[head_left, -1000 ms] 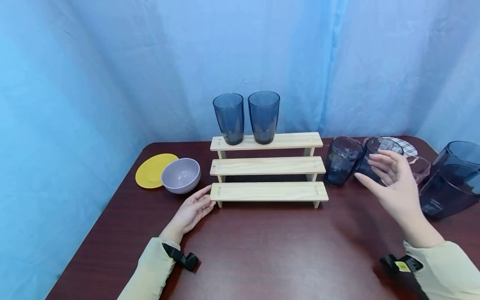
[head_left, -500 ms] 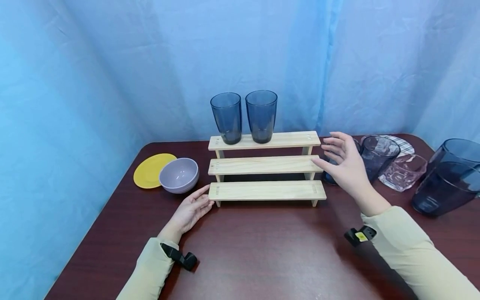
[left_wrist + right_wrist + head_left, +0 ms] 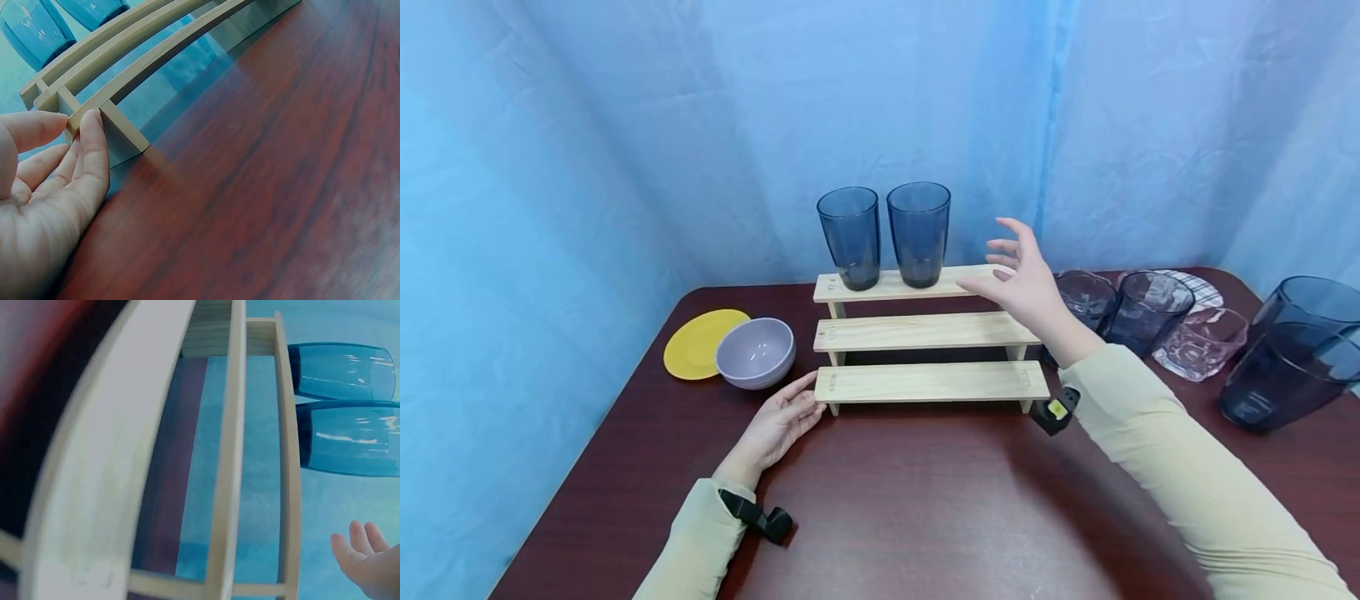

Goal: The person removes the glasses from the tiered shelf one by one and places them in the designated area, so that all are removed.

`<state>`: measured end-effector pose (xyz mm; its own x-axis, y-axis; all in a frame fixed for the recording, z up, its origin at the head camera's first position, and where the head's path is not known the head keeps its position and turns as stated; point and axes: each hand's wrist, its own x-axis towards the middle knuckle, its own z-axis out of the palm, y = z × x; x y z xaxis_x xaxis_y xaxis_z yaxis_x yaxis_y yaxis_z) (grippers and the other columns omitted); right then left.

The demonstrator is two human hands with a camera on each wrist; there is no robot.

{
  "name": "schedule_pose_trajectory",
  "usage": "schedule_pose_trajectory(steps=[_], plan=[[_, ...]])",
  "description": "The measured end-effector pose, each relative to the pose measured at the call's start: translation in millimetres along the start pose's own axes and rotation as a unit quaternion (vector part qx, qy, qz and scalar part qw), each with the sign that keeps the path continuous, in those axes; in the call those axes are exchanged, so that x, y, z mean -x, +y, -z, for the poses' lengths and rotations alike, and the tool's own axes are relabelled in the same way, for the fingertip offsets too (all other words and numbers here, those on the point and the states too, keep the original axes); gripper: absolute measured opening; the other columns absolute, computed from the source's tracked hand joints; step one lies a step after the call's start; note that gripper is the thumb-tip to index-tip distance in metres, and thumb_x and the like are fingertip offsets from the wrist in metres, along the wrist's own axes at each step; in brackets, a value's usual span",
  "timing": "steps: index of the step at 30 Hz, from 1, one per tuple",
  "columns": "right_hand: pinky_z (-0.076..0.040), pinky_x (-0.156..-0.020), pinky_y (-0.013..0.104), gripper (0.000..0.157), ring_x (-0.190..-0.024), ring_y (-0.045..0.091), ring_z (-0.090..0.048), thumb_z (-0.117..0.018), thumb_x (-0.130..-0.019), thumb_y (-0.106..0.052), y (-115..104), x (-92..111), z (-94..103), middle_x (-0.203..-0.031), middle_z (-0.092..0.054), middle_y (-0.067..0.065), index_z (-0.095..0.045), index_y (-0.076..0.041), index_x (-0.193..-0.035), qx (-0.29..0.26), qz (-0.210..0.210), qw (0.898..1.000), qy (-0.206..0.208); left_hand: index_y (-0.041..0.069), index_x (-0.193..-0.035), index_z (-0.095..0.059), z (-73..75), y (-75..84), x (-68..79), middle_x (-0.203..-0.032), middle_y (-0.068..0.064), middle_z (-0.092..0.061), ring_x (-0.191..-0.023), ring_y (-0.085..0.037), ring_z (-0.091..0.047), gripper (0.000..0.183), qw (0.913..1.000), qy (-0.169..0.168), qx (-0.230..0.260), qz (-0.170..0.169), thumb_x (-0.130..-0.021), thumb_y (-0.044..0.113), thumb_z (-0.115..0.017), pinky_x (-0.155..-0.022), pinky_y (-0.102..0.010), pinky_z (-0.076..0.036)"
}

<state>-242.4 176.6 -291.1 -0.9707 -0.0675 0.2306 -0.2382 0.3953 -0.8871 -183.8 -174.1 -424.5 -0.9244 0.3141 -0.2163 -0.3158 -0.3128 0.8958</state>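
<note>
A three-step wooden display rack (image 3: pixel 932 382) stands in the middle of the table. My left hand (image 3: pixel 777 429) is at the left end of its lowest step; in the left wrist view, thumb and finger (image 3: pixel 94 140) pinch the step's corner. On the top step's left half, two tall blue glasses (image 3: pixel 854 242) (image 3: pixel 920 237) stand upright, side by side. My right hand (image 3: pixel 1024 279) is raised before the top step's right end, holding nothing. Its fingers are spread and bent, apart from the glasses. The right wrist view shows only its fingertips (image 3: pixel 357 547).
A yellow plate (image 3: pixel 700 343) and a lilac bowl (image 3: pixel 756 353) sit left of the rack. To the right are blue glasses (image 3: pixel 1150 312), a pink-tinted glass bowl (image 3: pixel 1202 343), a checked plate (image 3: pixel 1198 285) and larger blue glasses (image 3: pixel 1292 367). A blue curtain (image 3: pixel 737 125) hangs behind.
My right hand has moved left and upward from the glasses at right to the top step's right end. My left hand has stayed at the rack. The view has shifted slightly.
</note>
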Motion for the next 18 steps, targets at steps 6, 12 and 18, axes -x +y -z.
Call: schedule_pose_trajectory(steps=[6,12,18], plan=[[-0.032,-0.111,0.047,0.101,-0.136,0.030,-0.035,-0.079,-0.077,-0.028,-13,-18,-11.4,-0.148,-0.032,0.013,-0.010,-0.029,-0.151,-0.010,-0.007,1.000,-0.012,0.003,-0.151,-0.013,-0.5,1.4,-0.6,-0.096,0.003,-0.054,-0.085,-0.004,-0.061,0.058,1.0000,-0.002,-0.009,-0.001,-0.099,-0.002,-0.039,-0.082,-0.016,-0.051],[-0.028,-0.113,0.048,0.103,-0.140,0.030,-0.028,-0.079,-0.077,-0.030,-16,-31,-20.8,-0.152,-0.027,0.011,-0.007,-0.031,-0.151,-0.003,-0.002,1.000,-0.029,0.003,-0.151,-0.014,-0.1,0.5,1.2,-0.096,0.002,-0.052,-0.087,-0.004,-0.061,0.058,0.9999,-0.003,-0.012,-0.002,-0.099,-0.002,-0.039,-0.084,-0.016,-0.051],[-0.030,-0.111,0.051,0.105,-0.141,0.031,-0.027,-0.079,-0.077,-0.028,-16,-38,-27.1,-0.153,-0.025,0.011,-0.006,-0.032,-0.151,0.000,0.013,0.999,-0.034,0.003,-0.151,-0.015,-0.8,0.3,2.5,-0.095,0.002,-0.052,-0.086,-0.005,-0.061,0.056,1.0000,-0.004,-0.004,-0.004,-0.099,-0.002,-0.037,-0.083,-0.016,-0.051]])
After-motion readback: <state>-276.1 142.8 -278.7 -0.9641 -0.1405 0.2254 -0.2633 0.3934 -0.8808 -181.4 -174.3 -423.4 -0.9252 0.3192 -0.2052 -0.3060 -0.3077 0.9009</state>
